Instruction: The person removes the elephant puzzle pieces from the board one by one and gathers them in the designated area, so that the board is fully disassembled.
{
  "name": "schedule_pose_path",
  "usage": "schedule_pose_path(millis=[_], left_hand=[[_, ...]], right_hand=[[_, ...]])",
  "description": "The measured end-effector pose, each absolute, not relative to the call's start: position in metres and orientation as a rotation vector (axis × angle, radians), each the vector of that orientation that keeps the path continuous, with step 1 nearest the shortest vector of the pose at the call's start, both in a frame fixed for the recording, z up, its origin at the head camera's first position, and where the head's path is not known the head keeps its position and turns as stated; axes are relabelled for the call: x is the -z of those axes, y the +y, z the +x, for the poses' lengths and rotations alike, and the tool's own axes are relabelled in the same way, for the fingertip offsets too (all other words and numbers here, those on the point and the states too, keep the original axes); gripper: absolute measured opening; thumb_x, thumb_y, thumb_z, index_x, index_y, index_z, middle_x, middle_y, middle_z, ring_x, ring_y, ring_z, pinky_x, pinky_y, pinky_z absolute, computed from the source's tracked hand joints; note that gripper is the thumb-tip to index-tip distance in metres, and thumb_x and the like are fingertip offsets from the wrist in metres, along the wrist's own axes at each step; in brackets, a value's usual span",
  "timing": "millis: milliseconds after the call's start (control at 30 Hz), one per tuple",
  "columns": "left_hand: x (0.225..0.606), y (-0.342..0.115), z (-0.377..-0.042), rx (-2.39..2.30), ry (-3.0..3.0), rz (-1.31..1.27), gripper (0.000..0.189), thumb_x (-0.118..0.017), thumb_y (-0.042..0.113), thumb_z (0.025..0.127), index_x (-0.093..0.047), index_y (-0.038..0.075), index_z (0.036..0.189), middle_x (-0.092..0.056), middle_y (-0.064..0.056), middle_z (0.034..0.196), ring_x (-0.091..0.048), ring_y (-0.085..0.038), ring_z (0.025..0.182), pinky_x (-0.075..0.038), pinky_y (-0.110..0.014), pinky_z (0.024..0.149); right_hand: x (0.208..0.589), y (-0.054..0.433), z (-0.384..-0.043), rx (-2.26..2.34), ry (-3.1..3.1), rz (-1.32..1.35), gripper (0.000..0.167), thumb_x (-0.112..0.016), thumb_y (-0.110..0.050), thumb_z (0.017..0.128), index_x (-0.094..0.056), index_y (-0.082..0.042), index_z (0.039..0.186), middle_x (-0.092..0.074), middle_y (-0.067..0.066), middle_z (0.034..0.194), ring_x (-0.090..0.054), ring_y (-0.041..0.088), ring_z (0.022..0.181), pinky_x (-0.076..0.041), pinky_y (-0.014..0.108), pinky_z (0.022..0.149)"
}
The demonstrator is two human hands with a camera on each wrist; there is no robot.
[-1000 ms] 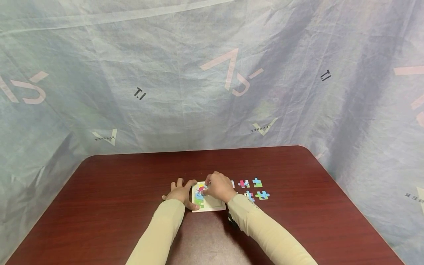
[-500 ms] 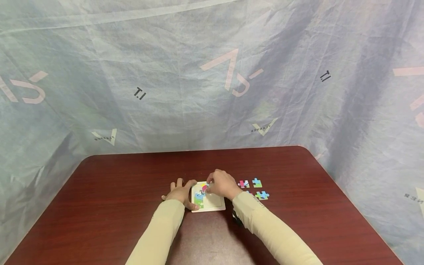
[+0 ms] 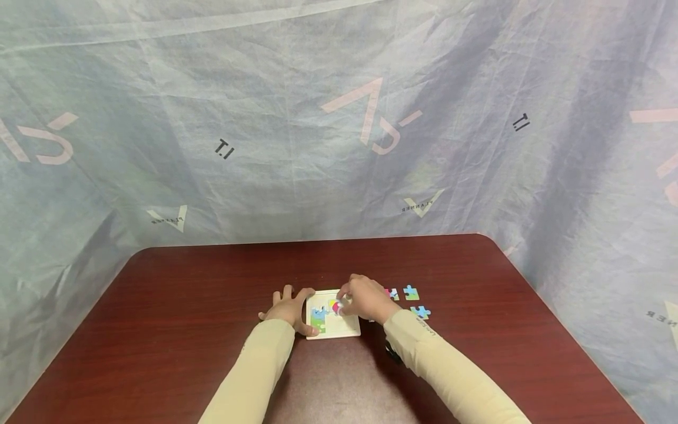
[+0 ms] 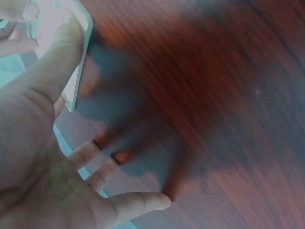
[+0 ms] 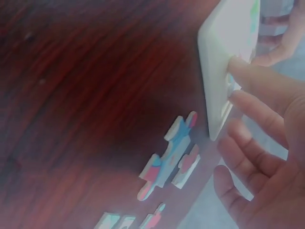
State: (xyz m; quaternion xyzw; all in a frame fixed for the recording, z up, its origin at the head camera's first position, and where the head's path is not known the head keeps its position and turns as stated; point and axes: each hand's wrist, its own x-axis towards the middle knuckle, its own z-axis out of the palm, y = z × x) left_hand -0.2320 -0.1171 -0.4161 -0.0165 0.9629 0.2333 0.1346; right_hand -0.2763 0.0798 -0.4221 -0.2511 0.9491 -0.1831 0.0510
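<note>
Red-brown counter (image 3: 185, 306), grey sheeting (image 3: 275, 176) behind. Puzzle tray (image 3: 344, 330), mid-counter, is touched at left edge by splayed left hand (image 3: 286, 311); pink-yellow piece (image 3: 334, 306) is pinched over it by right hand (image 3: 365, 298).

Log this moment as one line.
left hand: touches jigsaw tray, left side | right hand: pinches pink-and-yellow piece over tray | loose jigsaw pieces: on table, right of tray
</note>
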Motion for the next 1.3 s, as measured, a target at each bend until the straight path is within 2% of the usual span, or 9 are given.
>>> schedule_pose_path(millis=[233,667,933,1133,1233,1300], left_hand=[[0.417,-0.116,-0.23,-0.64,2.812,-0.029,0.084,-0.094,0.022,0.074,-0.05,0.023,0.146,-0.036,-0.02,0.148,-0.032,-0.044,0.136,-0.028,-0.084,0.099],[0.405,-0.11,-0.226,-0.568,2.795,0.036,0.084,-0.091,0.028,0.078,-0.049,0.019,0.15,-0.035,-0.024,0.153,-0.034,-0.046,0.139,-0.035,-0.082,0.094],[0.407,-0.118,-0.23,-0.548,2.755,0.099,0.086,-0.089,0.033,0.08,-0.045,0.016,0.152,-0.03,-0.029,0.156,-0.032,-0.047,0.14,-0.042,-0.072,0.097],[0.407,-0.121,-0.23,-0.54,2.764,0.145,0.087,-0.089,0.034,0.079,-0.047,0.014,0.152,-0.033,-0.029,0.153,-0.034,-0.047,0.137,-0.045,-0.067,0.096],[0.407,-0.122,-0.229,-0.538,2.774,0.154,0.085,-0.089,0.034,0.078,-0.048,0.014,0.151,-0.035,-0.029,0.152,-0.036,-0.047,0.135,-0.045,-0.067,0.095],[0.406,-0.121,-0.228,-0.537,2.783,0.146,0.085,-0.089,0.034,0.078,-0.049,0.015,0.15,-0.036,-0.027,0.151,-0.035,-0.047,0.135,-0.043,-0.072,0.095]], right_hand=[[0.425,0.08,-0.274,0.551,2.913,-0.763,0.016,-0.088,-0.019,0.081,-0.081,-0.017,0.096,-0.061,0.001,0.089,-0.057,0.015,0.078,-0.05,0.031,0.071],[0.419,0.081,-0.273,0.504,2.927,-0.746,0.018,-0.09,-0.018,0.078,-0.082,-0.016,0.094,-0.064,0.003,0.094,-0.062,0.021,0.088,-0.051,0.037,0.072],[0.416,0.073,-0.275,0.418,2.958,-0.733,0.017,-0.09,-0.017,0.076,-0.082,-0.018,0.091,-0.067,0.003,0.097,-0.064,0.023,0.092,-0.053,0.04,0.075],[0.415,0.069,-0.276,0.4,2.946,-0.7,0.017,-0.09,-0.016,0.076,-0.082,-0.017,0.091,-0.069,0.004,0.101,-0.064,0.024,0.095,-0.053,0.041,0.078],[0.415,0.069,-0.276,0.403,2.944,-0.682,0.017,-0.09,-0.017,0.076,-0.082,-0.018,0.091,-0.07,0.004,0.104,-0.064,0.023,0.095,-0.053,0.041,0.077],[0.415,0.069,-0.276,0.41,2.946,-0.678,0.017,-0.09,-0.017,0.076,-0.082,-0.018,0.091,-0.071,0.004,0.104,-0.064,0.022,0.095,-0.053,0.04,0.076]])
